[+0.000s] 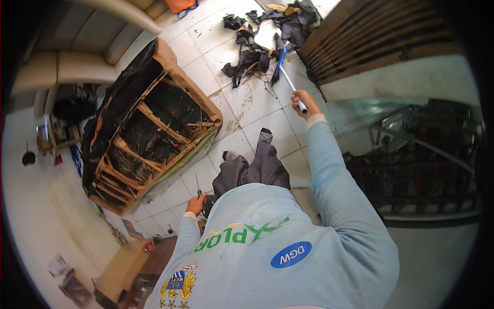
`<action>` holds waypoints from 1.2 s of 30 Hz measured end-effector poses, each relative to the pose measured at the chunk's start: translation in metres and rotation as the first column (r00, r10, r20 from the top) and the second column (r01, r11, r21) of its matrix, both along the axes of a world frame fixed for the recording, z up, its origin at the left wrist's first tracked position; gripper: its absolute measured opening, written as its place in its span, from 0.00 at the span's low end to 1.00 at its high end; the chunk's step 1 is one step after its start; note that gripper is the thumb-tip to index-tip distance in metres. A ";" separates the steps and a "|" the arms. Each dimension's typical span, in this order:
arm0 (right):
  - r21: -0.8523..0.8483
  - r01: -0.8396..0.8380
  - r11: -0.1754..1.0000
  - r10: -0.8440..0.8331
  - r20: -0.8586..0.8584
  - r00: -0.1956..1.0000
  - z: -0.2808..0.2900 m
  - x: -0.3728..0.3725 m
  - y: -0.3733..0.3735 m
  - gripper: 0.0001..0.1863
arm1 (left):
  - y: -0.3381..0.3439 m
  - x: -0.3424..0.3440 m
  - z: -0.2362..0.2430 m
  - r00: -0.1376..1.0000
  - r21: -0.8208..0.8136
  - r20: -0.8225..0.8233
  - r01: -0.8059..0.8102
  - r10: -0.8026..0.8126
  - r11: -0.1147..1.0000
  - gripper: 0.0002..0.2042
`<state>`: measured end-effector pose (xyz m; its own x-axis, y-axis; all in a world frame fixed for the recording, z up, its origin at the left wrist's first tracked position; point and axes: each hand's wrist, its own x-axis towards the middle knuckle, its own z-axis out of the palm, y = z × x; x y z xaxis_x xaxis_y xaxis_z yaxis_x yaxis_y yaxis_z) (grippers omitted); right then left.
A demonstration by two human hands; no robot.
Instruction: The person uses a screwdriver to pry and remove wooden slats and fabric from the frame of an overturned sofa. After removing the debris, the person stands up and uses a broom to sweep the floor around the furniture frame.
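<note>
My right hand (304, 104) is closed around the white handle of a broom (289, 80), reaching forward and to the right. The broom's narrow blue head with dark bristles rests by a heap of torn black cloth scraps (250, 57) on the tiled floor. Low at my left side, my left hand (195, 205) grips what looks like a screwdriver (197, 181), its thin metal shaft pointing away from me. To the left lies a stripped sofa frame (170, 122), tipped so that its wooden slats and black inner lining show.
A beige upholstered sofa (64, 67) stands at the far left. Brown slatted wood (381, 38) borders the right, above dark glass (411, 159) with metal bars behind it. An orange bag (181, 5) sits at the top. A wooden table (121, 268) is at lower left.
</note>
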<state>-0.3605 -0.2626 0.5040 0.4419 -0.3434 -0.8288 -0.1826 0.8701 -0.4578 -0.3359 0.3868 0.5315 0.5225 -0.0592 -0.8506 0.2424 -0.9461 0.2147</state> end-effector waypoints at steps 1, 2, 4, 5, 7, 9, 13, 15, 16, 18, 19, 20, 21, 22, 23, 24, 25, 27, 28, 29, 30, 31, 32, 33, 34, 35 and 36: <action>-0.094 -0.137 0.986 0.136 -0.019 0.991 0.009 -0.010 0.001 0.07 | 0.003 -0.011 -0.002 0.999 0.003 0.014 -0.040 0.040 0.999 0.30; -0.181 -0.283 0.942 0.279 -0.047 0.959 0.028 -0.019 0.008 0.10 | 0.010 -0.028 -0.004 0.995 0.010 0.028 -0.092 0.092 0.996 0.30; -0.344 -0.454 0.822 0.410 -0.194 0.891 0.060 -0.046 0.034 0.24 | 0.031 -0.054 -0.024 0.950 0.006 0.076 -0.304 0.303 0.953 0.30; -0.371 -0.524 0.767 0.467 -0.237 0.852 0.073 -0.063 0.046 0.29 | 0.039 -0.066 -0.036 0.912 -0.040 0.078 -0.400 0.402 0.916 0.30; -0.407 -0.642 0.649 0.567 -0.303 0.766 0.102 -0.096 0.061 0.33 | 0.042 -0.086 -0.042 0.873 -0.076 0.126 -0.465 0.471 0.882 0.31; -0.374 -0.757 0.535 0.674 -0.351 0.650 0.147 -0.115 0.071 0.32 | 0.028 -0.106 -0.032 0.870 -0.071 0.154 -0.464 0.469 0.883 0.31; -0.154 -0.951 0.267 0.875 -0.376 0.306 0.235 -0.118 0.071 0.33 | 0.009 -0.142 -0.036 0.851 -0.063 0.104 -0.510 0.514 0.858 0.31; -0.015 -0.994 0.111 0.934 -0.341 0.110 0.253 -0.106 0.077 0.32 | 0.005 -0.164 -0.046 0.818 -0.047 0.076 -0.569 0.571 0.821 0.30; 0.024 -1.000 0.014 0.965 -0.261 0.007 0.248 -0.097 0.085 0.32 | 0.005 -0.184 -0.053 0.779 -0.077 0.066 -0.619 0.623 0.782 0.31; 0.077 -0.985 -0.155 0.981 -0.103 -0.162 0.226 -0.081 0.106 0.31 | -0.003 -0.211 -0.057 0.756 -0.076 -0.007 -0.653 0.655 0.753 0.31; 0.017 -0.960 -0.279 0.958 -0.070 -0.279 0.202 -0.072 0.125 0.30 | -0.005 -0.220 -0.050 0.766 -0.055 -0.008 -0.643 0.643 0.764 0.30; -0.008 -0.954 -0.301 0.952 0.054 -0.301 0.158 -0.067 0.142 0.26 | -0.008 -0.231 -0.042 0.774 -0.032 -0.012 -0.633 0.633 0.773 0.30; -0.027 -0.947 -0.320 0.931 0.178 -0.320 0.102 -0.066 0.162 0.22 | -0.014 -0.243 -0.034 0.781 -0.008 -0.022 -0.624 0.624 0.781 0.30; 0.102 -0.944 -0.314 0.937 0.197 -0.290 0.064 -0.061 0.196 0.14 | -0.015 -0.259 -0.031 0.743 -0.008 -0.029 -0.669 0.669 0.743 0.30; 0.229 -0.926 -0.299 0.946 0.199 -0.256 0.026 -0.056 0.230 0.10 | -0.010 -0.280 -0.030 0.703 -0.007 -0.041 -0.711 0.710 0.703 0.30; 0.388 -0.903 -0.185 0.962 0.260 -0.085 0.000 -0.053 0.259 0.11 | -0.004 -0.291 -0.025 0.669 -0.008 -0.045 -0.743 0.742 0.670 0.30; 0.392 -0.915 -0.099 0.983 0.182 -0.029 -0.012 -0.049 0.289 0.11 | 0.001 -0.301 -0.016 0.669 -0.009 0.014 -0.743 0.743 0.670 0.32; 0.351 -0.936 0.009 0.996 0.081 0.040 -0.035 -0.035 0.305 0.09 | 0.019 -0.334 -0.001 0.576 -0.008 0.118 -0.814 0.809 0.581 0.33; 0.313 -0.949 0.029 0.997 0.059 0.050 -0.047 -0.030 0.301 0.09 | 0.028 -0.355 0.002 0.474 -0.012 0.163 -0.876 0.865 0.482 0.33; 0.272 -0.960 0.064 0.998 0.005 0.068 -0.058 -0.027 0.284 0.08 | 0.022 -0.361 0.008 0.329 -0.049 0.139 -0.940 0.934 0.338 0.29; 0.233 -0.968 0.097 0.995 -0.006 0.099 -0.044 -0.017 0.252 0.06 | 0.011 -0.371 0.017 0.155 -0.078 0.112 -0.983 0.981 0.165 0.25; 0.308 -0.950 0.054 0.996 0.052 0.074 -0.060 -0.003 0.216 0.05 | 0.010 -0.379 0.024 0.155 -0.067 0.116 -0.984 0.981 0.164 0.26; 0.312 -0.950 0.016 1.000 -0.003 0.016 -0.045 0.011 0.187 0.06 | 0.003 -0.400 0.025 0.126 -0.048 0.117 -0.990 0.985 0.132 0.27; 0.304 -0.952 0.026 0.999 -0.027 0.019 -0.036 0.024 0.149 0.07 | -0.011 -0.399 0.027 0.072 0.064 0.059 -0.996 0.996 0.068 0.28; 0.289 -0.957 0.029 0.999 -0.039 0.018 -0.031 0.036 0.110 0.06 | -0.033 -0.401 0.024 0.035 0.083 0.038 -0.996 0.999 0.031 0.29; 0.275 -0.961 0.043 0.999 -0.044 0.032 -0.026 0.047 0.074 0.05 | -0.050 -0.401 0.018 0.012 0.102 0.025 -0.995 1.000 0.009 0.30; 0.250 -0.967 0.048 0.996 -0.088 0.026 -0.018 0.059 0.044 0.06 | -0.063 -0.397 0.015 -0.010 0.118 0.015 -0.993 1.000 -0.012 0.30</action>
